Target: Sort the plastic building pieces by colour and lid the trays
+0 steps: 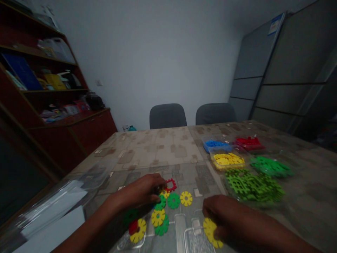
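My left hand (pixel 147 188) is bent over a group of notched plastic discs, its fingertips at a red ring-shaped piece (pixel 171 185) and a yellow disc (pixel 165 193). The thumb is against a green disc (pixel 160 202); the exact grip is partly hidden. Beside it lie another green disc (pixel 173 200) and a yellow one (pixel 186 199). Closer in, a yellow disc (pixel 158 218) overlaps a green one (pixel 162 226). My right hand (pixel 219 214) is closed on a yellow notched disc (pixel 210 230), the thumb across its edge. Under my left forearm are a red piece (pixel 133 227) and a yellow disc (pixel 138 232).
To the right stand clear containers of blue pieces (pixel 216 144), red pieces (pixel 249 142), yellow pieces (pixel 228 160), green pieces (pixel 271 165) and light green pieces (pixel 252 186). Clear plastic trays (pixel 56 200) lie at the left. Two chairs (pixel 167 116) are behind the table (pixel 158 147).
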Demonstrator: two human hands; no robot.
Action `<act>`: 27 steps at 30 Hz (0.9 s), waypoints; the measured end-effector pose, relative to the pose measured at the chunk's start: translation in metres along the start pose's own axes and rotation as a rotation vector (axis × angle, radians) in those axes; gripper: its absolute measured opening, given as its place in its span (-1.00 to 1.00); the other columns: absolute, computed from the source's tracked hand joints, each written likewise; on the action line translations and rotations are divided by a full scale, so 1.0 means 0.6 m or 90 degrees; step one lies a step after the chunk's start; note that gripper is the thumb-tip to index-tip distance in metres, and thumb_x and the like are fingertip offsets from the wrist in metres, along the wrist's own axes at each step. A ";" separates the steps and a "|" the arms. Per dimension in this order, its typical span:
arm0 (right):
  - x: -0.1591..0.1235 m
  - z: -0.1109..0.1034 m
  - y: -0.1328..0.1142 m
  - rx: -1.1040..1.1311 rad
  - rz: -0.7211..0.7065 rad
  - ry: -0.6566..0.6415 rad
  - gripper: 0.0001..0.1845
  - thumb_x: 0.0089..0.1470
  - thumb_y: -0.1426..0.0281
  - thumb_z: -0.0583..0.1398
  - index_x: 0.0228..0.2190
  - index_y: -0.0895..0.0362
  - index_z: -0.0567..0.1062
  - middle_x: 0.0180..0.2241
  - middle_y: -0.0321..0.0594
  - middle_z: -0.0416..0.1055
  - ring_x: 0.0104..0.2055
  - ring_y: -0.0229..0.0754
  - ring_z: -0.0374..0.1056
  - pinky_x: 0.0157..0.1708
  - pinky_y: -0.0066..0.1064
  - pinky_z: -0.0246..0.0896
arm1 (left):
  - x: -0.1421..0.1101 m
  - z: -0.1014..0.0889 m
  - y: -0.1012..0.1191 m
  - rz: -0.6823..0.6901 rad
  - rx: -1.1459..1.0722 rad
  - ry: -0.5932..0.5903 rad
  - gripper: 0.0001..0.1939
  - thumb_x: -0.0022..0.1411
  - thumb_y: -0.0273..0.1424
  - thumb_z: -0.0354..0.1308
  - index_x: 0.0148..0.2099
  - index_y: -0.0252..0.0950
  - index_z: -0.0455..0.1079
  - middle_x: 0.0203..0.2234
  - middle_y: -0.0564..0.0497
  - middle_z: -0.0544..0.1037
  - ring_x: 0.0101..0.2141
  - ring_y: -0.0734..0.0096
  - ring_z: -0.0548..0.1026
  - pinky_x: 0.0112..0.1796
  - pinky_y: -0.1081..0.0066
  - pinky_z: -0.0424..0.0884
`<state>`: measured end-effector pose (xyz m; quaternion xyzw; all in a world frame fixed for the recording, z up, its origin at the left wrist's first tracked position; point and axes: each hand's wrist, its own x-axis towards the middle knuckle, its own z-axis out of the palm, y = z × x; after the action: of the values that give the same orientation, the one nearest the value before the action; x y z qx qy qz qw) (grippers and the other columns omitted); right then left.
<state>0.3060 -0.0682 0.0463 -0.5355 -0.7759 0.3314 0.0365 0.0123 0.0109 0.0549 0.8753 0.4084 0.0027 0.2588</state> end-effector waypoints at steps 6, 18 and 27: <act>0.001 0.000 -0.009 0.032 -0.021 -0.021 -0.67 -0.26 0.62 0.24 -0.41 0.04 0.38 -0.37 -0.37 0.36 -0.33 -0.22 0.25 -0.47 -0.46 -0.02 | 0.000 0.002 -0.003 -0.007 0.001 0.001 -0.62 0.05 -0.49 0.20 -0.04 -0.14 0.39 -0.16 0.04 0.45 -0.16 0.26 0.42 -0.15 0.38 0.28; 0.048 -0.131 0.090 0.150 -0.049 0.435 -0.82 -0.02 0.29 0.16 -0.32 0.08 0.42 -0.57 -0.32 0.44 -0.61 -0.18 0.36 -0.62 -0.41 0.23 | -0.003 0.007 -0.006 -0.003 -0.017 0.001 -0.57 0.02 -0.43 0.25 -0.02 -0.08 0.38 -0.17 0.07 0.43 -0.18 0.28 0.42 -0.18 0.39 0.29; 0.047 -0.175 0.163 0.193 -0.032 0.506 -0.68 -0.04 0.24 0.11 -0.25 0.14 0.45 -0.27 -0.05 0.54 -0.32 -0.01 0.51 -0.29 -0.15 0.44 | 0.001 0.012 -0.012 -0.013 -0.008 -0.004 -0.56 0.02 -0.43 0.24 0.00 -0.09 0.36 -0.15 0.04 0.40 -0.16 0.24 0.40 -0.15 0.36 0.28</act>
<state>0.4161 0.0261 0.0653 -0.5912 -0.6567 0.2089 0.4189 0.0091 0.0116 0.0451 0.8693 0.4166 -0.0004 0.2659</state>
